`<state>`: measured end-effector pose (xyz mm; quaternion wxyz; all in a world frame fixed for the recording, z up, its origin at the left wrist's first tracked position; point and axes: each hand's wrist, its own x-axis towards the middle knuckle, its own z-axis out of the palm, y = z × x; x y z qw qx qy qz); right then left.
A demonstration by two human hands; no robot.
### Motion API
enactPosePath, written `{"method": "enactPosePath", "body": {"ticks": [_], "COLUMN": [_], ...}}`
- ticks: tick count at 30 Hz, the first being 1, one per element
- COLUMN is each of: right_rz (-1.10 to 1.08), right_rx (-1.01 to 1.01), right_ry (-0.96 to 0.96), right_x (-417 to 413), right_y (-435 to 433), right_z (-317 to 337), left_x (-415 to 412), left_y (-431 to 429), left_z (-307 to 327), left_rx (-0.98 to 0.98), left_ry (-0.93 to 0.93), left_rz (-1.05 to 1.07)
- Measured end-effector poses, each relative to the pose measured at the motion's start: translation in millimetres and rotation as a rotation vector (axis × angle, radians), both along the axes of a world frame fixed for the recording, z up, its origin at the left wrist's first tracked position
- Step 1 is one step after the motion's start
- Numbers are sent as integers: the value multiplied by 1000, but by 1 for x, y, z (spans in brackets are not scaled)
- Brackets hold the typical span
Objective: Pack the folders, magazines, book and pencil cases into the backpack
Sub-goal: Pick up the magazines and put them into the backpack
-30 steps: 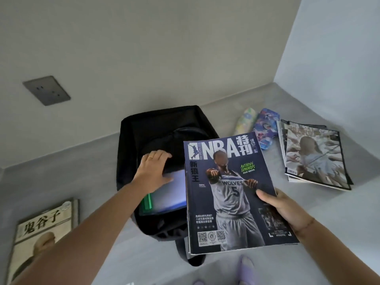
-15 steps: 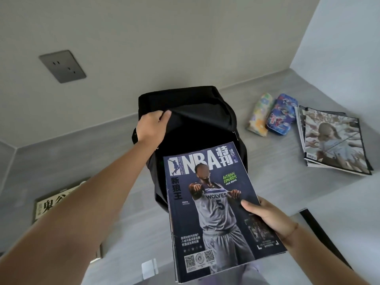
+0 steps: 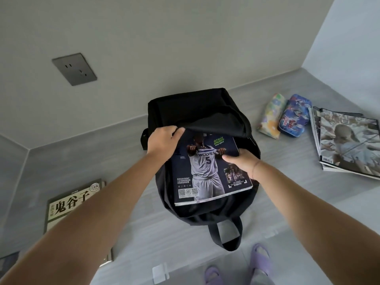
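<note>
Grey countertop [image 3: 102, 153] holds the book [image 3: 78, 204] far left. Next, the left hand [image 3: 162, 138] still grips the backpack [image 3: 195, 108] flap. The NBA magazine [image 3: 207, 167], earlier outside, now sits half inside, with the right hand [image 3: 242, 163] pinching its edge. The pencil cases [image 3: 294, 116] and magazine stack [image 3: 349, 145] remain right.

Magazine [image 3: 207, 167], cover: "WOLVES" over "5" at centre; "ANTHONY EDWARDS" in green, upper right; two QR codes, lower left; small print illegible. Book [image 3: 72, 204], cover: "鬼谷子" in large black characters.
</note>
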<state>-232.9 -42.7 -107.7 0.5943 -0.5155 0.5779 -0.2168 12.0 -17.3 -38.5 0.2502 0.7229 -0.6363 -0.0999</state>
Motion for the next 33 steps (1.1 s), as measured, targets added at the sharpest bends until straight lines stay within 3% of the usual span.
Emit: {"method": "enactPosePath", "body": {"ticks": [2,11,24,27,31,33], "right_rz": [-40,-127,-164,-113,74,31], "right_rx": [-79,-155,-216,-220,-226,-183], "right_ry": [89,34,249,250,198,60], "right_x": [5,-15,39,33,-6,-36], "right_y": [-8,33,-39,-37,-35,-40], "right_z": [2,-11,0,2,23,36], "left_x": [1,-4,-13,-25,-68,-103], "left_y": [0,-3,-6,-10,-28,-41], "left_z": [-7,-21,-15,-13,-15,-16], "left_rx": [30,53,16,81,305,346], "left_ry": [17,124,122,165,100,110], "left_rz": [10,-32,67,84,-243,-375]}}
